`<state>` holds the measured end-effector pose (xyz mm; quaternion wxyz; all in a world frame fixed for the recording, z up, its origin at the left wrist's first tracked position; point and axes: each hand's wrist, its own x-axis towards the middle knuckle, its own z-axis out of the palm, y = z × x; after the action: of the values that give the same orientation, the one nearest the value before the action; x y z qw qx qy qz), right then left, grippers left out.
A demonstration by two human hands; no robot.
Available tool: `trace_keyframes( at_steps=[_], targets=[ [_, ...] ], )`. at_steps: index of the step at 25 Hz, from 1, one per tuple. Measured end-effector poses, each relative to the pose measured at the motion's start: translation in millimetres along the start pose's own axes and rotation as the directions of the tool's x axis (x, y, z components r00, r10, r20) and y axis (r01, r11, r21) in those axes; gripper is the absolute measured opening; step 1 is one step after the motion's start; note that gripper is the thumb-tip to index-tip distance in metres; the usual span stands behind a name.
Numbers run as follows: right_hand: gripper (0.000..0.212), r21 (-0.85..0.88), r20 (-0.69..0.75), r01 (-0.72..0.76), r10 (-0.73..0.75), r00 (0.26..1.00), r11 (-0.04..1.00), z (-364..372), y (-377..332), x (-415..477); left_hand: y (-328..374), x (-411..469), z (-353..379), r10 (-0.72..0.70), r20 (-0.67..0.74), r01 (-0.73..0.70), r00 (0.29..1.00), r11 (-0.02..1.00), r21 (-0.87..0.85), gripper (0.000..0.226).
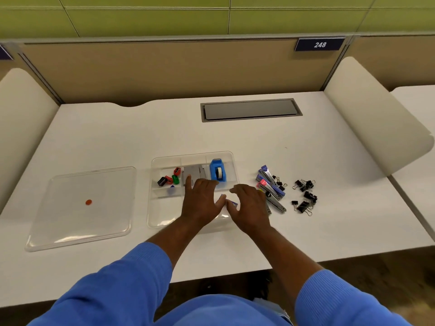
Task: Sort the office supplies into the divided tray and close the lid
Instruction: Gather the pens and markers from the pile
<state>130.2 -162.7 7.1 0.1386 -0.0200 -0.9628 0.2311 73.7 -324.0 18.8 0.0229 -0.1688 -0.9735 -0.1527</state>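
The clear divided tray (pixel 155 215) sits mid-desk. In it are several small pencil sharpeners (pixel 170 178) at the left, grey staple boxes (pixel 194 172) in the middle and a blue tape dispenser (pixel 218 173) at the right. My left hand (pixel 201 203) and my right hand (pixel 249 208) hover over the tray's front right part, thumbs together on a small white and purple item (pixel 231 203), mostly hidden. The clear lid (pixel 82 208) with an orange dot lies flat left of the tray. Staplers (pixel 270 188) and black binder clips (pixel 304 195) lie right of the tray.
A grey cable hatch (pixel 250 110) is set into the desk at the back. Cream side dividers (pixel 374 118) stand left and right, with a tan partition behind. The desk's front edge runs just below my forearms.
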Motion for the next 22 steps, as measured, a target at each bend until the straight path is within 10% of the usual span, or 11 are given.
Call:
trace_keyframes(
  at_steps=[22],
  targets=[
    [0.024, 0.017, -0.023, -0.137, 0.138, 0.990, 0.990, -65.4, 135.9, 10.4, 121.7, 65.9, 51.3, 0.119, 0.076, -0.115, 0.990, 0.992, -0.059, 0.048]
  ],
)
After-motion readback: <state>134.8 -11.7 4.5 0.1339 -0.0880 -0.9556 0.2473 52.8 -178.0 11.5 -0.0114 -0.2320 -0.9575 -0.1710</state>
